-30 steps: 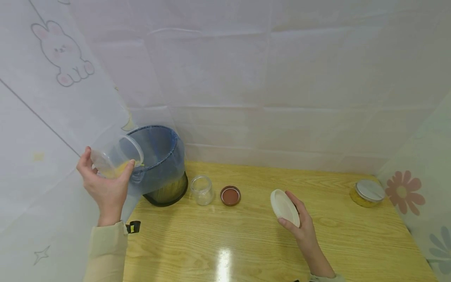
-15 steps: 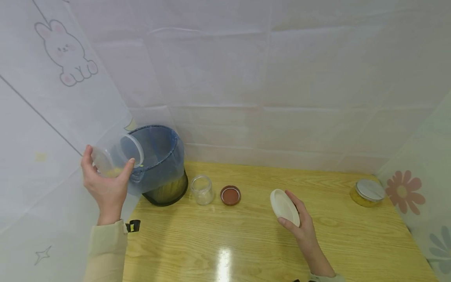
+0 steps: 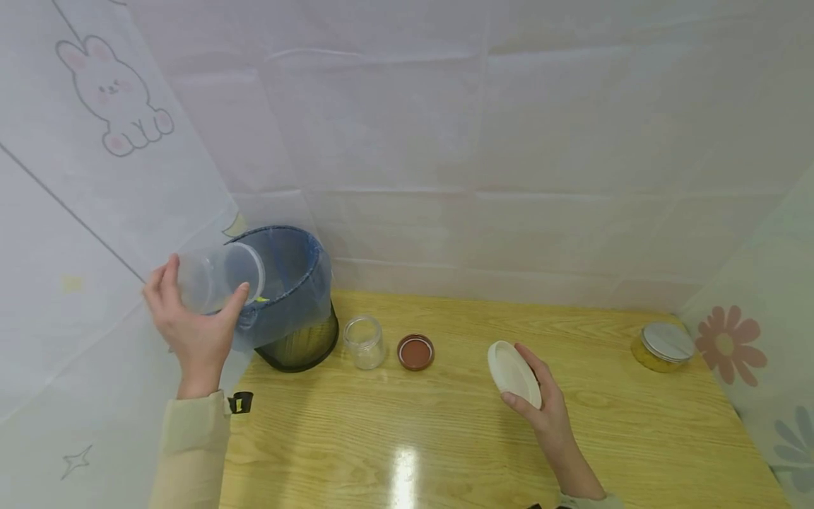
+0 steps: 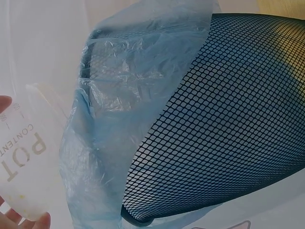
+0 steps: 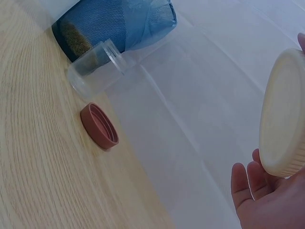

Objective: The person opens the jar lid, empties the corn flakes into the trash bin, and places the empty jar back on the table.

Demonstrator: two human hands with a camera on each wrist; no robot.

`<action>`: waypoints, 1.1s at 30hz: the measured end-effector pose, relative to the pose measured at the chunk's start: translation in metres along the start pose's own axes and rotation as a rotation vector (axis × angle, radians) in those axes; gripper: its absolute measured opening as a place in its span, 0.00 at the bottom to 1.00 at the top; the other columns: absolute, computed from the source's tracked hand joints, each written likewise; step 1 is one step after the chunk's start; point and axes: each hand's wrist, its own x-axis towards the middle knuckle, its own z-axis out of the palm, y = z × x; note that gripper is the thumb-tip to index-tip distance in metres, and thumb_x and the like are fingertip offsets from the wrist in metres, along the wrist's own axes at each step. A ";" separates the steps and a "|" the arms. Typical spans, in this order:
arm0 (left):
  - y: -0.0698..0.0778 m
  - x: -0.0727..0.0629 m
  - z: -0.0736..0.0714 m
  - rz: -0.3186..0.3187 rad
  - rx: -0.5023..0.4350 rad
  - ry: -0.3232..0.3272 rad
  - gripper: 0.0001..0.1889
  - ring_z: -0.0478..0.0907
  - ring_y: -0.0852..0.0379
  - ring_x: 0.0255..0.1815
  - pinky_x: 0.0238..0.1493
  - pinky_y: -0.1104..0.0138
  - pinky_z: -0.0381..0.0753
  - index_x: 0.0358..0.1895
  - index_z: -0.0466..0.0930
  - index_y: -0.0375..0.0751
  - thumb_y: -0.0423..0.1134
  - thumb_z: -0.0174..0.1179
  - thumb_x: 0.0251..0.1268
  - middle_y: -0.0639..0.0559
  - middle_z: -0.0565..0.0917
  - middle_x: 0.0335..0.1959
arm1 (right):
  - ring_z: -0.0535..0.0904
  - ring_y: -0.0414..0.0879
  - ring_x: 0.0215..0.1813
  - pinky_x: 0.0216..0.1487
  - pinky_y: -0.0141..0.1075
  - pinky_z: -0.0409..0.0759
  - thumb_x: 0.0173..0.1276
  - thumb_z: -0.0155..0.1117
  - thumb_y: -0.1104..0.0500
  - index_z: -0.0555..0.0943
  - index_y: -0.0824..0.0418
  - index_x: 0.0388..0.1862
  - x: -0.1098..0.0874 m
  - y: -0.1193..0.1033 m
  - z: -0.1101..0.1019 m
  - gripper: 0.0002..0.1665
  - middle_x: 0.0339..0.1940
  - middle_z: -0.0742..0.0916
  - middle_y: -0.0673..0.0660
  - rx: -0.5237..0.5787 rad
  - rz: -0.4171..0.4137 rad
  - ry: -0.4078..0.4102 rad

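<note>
My left hand (image 3: 193, 332) grips a clear plastic jar (image 3: 196, 281), tipped on its side with its mouth at the near-left rim of a mesh wastebasket (image 3: 304, 343). A blue plastic bag (image 3: 289, 311) lines the basket and folds over its rim. Lettering and a few yellow specks show on the jar (image 4: 29, 148) in the left wrist view. A yellow bit sits at the jar's lower lip. Over the table, my right hand (image 3: 552, 417) holds a cream screw lid (image 3: 516, 376) by its edge, hollow side facing left.
An uncapped glass jar (image 3: 364, 344) stands right of the basket, and beside it a reddish-brown lid (image 3: 416, 353) lies hollow side up. A silver-lidded jar with yellow contents (image 3: 663, 348) stands at the far right of the wooden table (image 3: 445, 438). Sheeted walls close in the back and sides.
The yellow contents seen inside the tipped jar a second ago have dwindled until only traces show. My left hand has tilted the jar further and shifted slightly right. The right hand stays put.
</note>
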 end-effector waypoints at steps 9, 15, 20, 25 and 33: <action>0.017 0.004 0.005 0.024 -0.019 -0.042 0.44 0.68 0.48 0.69 0.71 0.61 0.62 0.68 0.73 0.32 0.30 0.81 0.40 0.39 0.76 0.65 | 0.66 0.53 0.65 0.56 0.30 0.71 0.66 0.62 0.71 0.60 0.64 0.80 0.000 0.000 0.000 0.44 0.71 0.69 0.61 0.004 -0.003 -0.002; 0.006 0.004 0.008 -0.003 0.017 -0.071 0.46 0.70 0.51 0.69 0.70 0.62 0.64 0.69 0.73 0.34 0.33 0.82 0.39 0.43 0.77 0.67 | 0.66 0.52 0.65 0.56 0.29 0.71 0.66 0.62 0.70 0.61 0.64 0.80 0.000 0.000 0.000 0.43 0.72 0.69 0.61 -0.019 -0.009 0.000; -0.002 0.008 0.010 0.016 0.029 -0.077 0.48 0.66 0.52 0.73 0.72 0.61 0.62 0.72 0.72 0.36 0.37 0.83 0.41 0.45 0.73 0.71 | 0.67 0.52 0.65 0.56 0.30 0.71 0.66 0.61 0.70 0.60 0.65 0.80 0.000 0.001 0.000 0.43 0.72 0.69 0.61 -0.020 -0.008 0.000; 0.011 0.015 0.014 0.047 0.029 -0.024 0.47 0.62 0.52 0.74 0.74 0.58 0.58 0.73 0.69 0.35 0.37 0.82 0.45 0.44 0.70 0.72 | 0.67 0.52 0.65 0.56 0.30 0.71 0.66 0.61 0.70 0.60 0.64 0.80 0.000 0.003 -0.001 0.43 0.72 0.69 0.61 -0.017 0.002 0.002; -0.012 0.006 0.018 0.013 0.166 -0.267 0.51 0.61 0.37 0.70 0.68 0.44 0.61 0.76 0.64 0.38 0.47 0.81 0.48 0.35 0.68 0.69 | 0.67 0.52 0.64 0.55 0.32 0.72 0.66 0.62 0.69 0.61 0.63 0.80 0.000 0.002 -0.001 0.43 0.72 0.69 0.60 -0.023 0.014 0.001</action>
